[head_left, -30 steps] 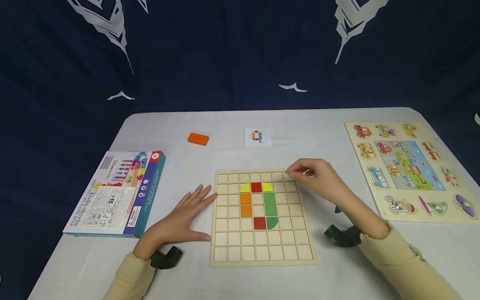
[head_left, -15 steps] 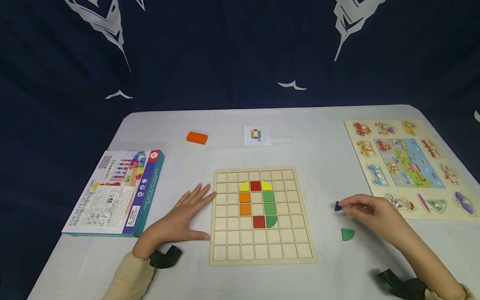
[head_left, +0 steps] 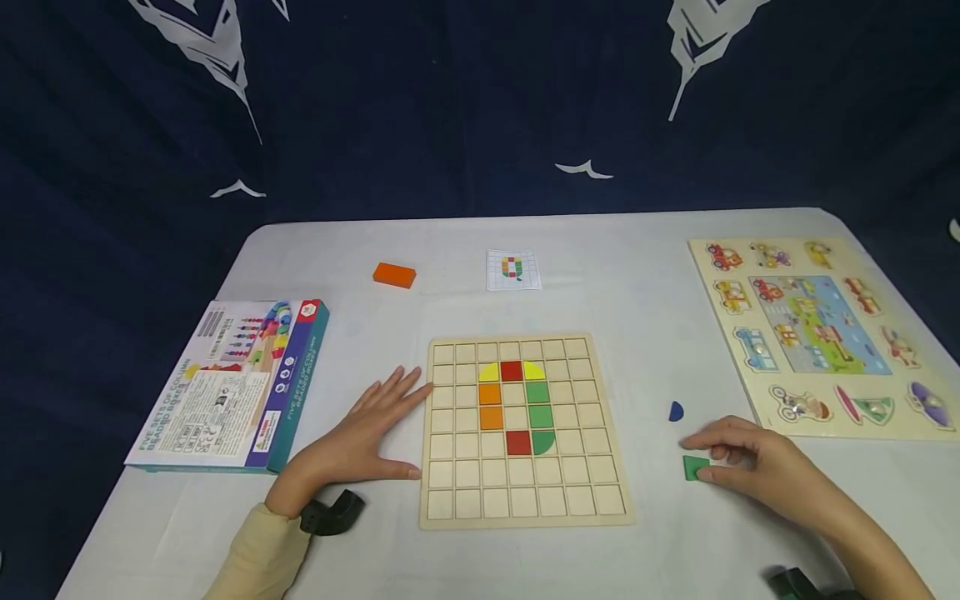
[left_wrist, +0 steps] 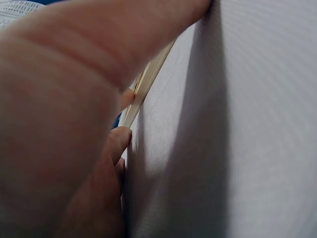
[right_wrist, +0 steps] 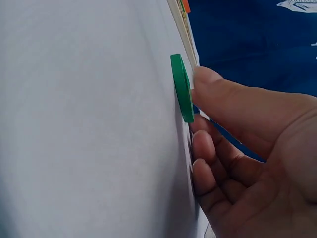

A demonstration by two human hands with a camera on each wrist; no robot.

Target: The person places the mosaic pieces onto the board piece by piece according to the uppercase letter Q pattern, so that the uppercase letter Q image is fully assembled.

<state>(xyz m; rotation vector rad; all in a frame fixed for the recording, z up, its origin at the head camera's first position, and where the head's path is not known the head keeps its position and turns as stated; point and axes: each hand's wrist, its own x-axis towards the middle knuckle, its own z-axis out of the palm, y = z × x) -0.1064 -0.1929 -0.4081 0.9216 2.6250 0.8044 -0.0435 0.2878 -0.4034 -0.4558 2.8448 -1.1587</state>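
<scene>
My left hand [head_left: 375, 437] lies with fingers spread; its fingertips and thumb touch the left edge of the wooden grid board [head_left: 465, 504]. The left wrist view shows the thumb [left_wrist: 133, 29] large in front. On the board, red [head_left: 517, 442], orange [head_left: 491, 418], yellow and green [head_left: 539, 416] pieces form a ring-like shape. My right hand [head_left: 765, 467] is over a green quarter-round piece [head_left: 692, 467] on the table, thumb on it and index finger just beyond its far edge. The right wrist view shows the thumb tip against the green piece [right_wrist: 182, 89]. A dark blue piece [head_left: 677, 411] lies just beyond.
A small pattern card [head_left: 513, 271] lies behind the board, an orange block [head_left: 394, 276] to its left. On the left is a printed box [head_left: 217, 392]; a picture puzzle board [head_left: 720, 333] lies on the right. A dark curtain [head_left: 465, 108] hangs behind the table.
My right hand has moved from the board's upper right corner to the dark blue piece, then nearer me to the green quarter-round piece. The left hand has stayed put.
</scene>
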